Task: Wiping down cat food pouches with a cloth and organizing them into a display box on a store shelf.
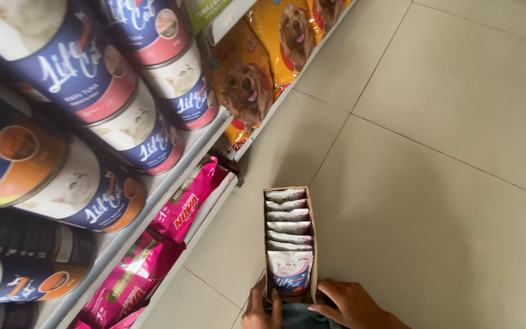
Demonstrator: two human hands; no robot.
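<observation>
I see my left hand (262, 309) and right hand (349, 304) low against the cardboard box (309, 210), fingers curled at its near corners.

Shelving (197, 141) crowds the box's (310, 231) left (floor (445, 207) right lies open)

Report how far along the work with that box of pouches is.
Done: the shelf already carries rows of cans, with pink bags lower down. In hand: the left hand and right hand grip the near end of a narrow cardboard box on the tiled floor. Left: the pouches fill the box in a full row; none looks taken out.
</observation>
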